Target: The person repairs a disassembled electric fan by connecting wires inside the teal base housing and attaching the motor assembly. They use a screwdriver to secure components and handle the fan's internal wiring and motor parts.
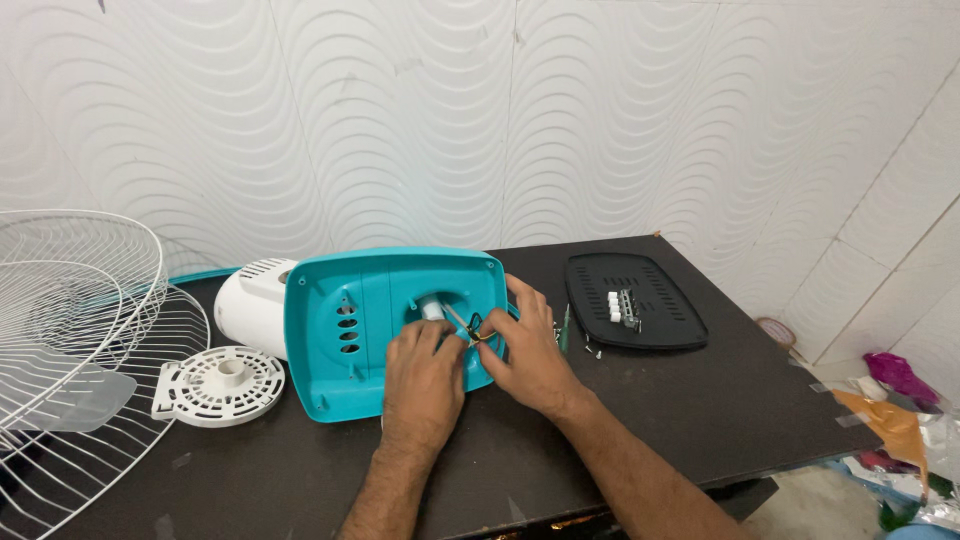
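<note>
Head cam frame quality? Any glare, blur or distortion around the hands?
Head view: even, soft light, no hard shadows. Both hands, left hand and right hand, sharp on the teal fan housing; the wires between them are too small to resolve. Mild sheen on the dark table. Wire fan guard cropped at the left edge, slight wide-angle stretch there.

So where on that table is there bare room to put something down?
Bare table lies right of the right hand, below the black panel, and in front near the white disc. Around the teal housing and left hand, it's crowded.
</note>
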